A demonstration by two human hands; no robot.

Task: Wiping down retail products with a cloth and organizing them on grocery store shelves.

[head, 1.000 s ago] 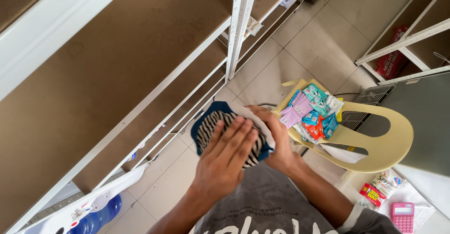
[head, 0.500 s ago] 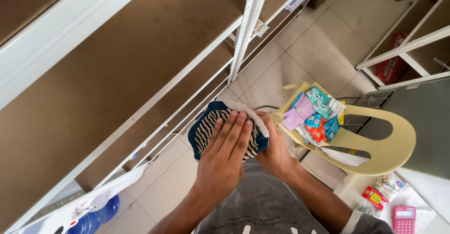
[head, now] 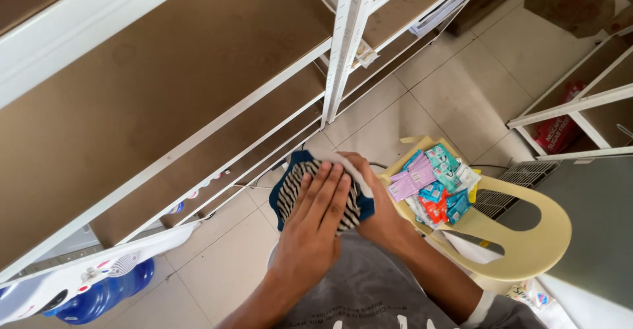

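Note:
A black-and-white striped cloth [head: 293, 187] with a dark blue edge is held in front of my chest, above the tiled floor. My left hand [head: 313, 233] lies flat on top of it, fingers stretched out and slightly apart, pressing it down. From the right side my right hand [head: 379, 210] grips the cloth, its fingers curled around a white part of the fabric at the upper edge. The cloth's underside is hidden.
A beige plastic chair [head: 527, 250] at my right holds several colourful sachets [head: 435, 184]. White metal shelving with brown boards [head: 198, 85] fills the left and top. Low at the left are a blue water bottle [head: 99, 299] and a white appliance [head: 79, 279]. Another shelf [head: 580, 105] stands at the right.
My left hand has slid a little forward over the striped cloth, covering more of it. The right hand keeps its grip in the same place.

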